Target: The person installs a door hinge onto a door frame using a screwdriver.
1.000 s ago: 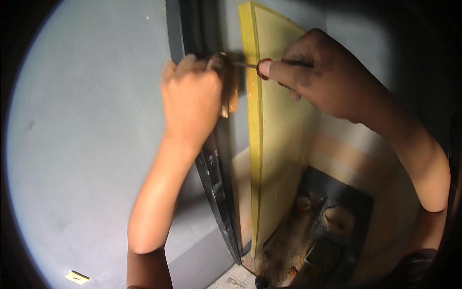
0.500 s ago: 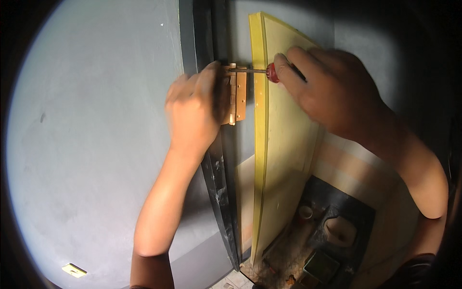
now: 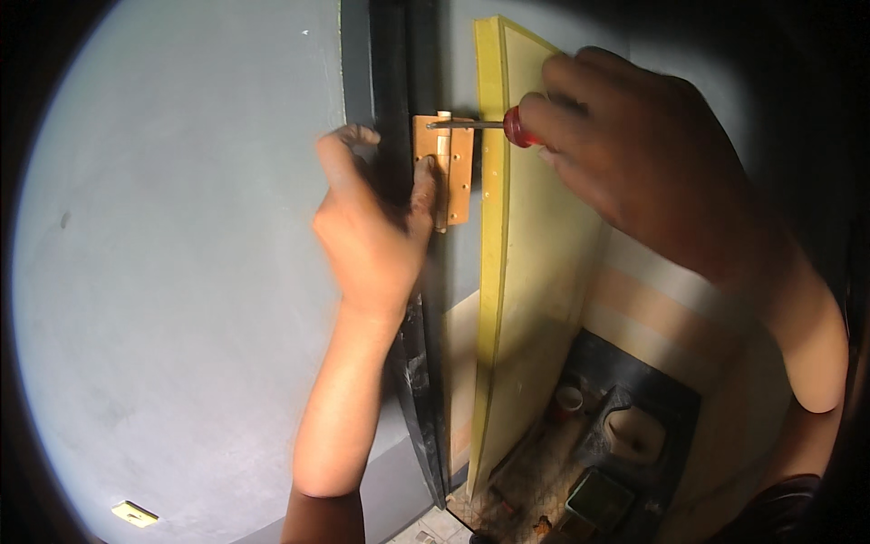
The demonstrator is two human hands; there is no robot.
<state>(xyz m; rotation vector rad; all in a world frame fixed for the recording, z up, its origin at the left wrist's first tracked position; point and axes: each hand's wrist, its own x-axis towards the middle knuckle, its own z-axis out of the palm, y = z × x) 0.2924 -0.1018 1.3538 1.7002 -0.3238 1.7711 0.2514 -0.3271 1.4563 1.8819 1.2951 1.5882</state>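
Observation:
A copper-coloured butt hinge [image 3: 460,168] lies against the dark door frame [image 3: 395,82], its knuckle upright and several screw holes showing. My left hand [image 3: 370,231] has its thumb on the hinge's left leaf, while the index finger is raised and spread away over the frame. In my right hand [image 3: 652,159] is a screwdriver [image 3: 519,127] with a red handle. Its shaft points left, held level across the edge of the yellow door [image 3: 490,236], and the tip meets the upper part of the left leaf. Whether a screw sits under the tip is too small to tell.
A grey wall [image 3: 190,227] fills the left side, with a small yellow plate [image 3: 135,514] low on it. Behind the door are a squat toilet [image 3: 634,432], a white cup-like container [image 3: 569,399] and a dark green basin [image 3: 600,501] on the floor.
My left hand has opened its fingers and drawn them off the hinge's upper left, uncovering that leaf. The screwdriver has stayed near the hinge's top; my right hand has turned and risen slightly.

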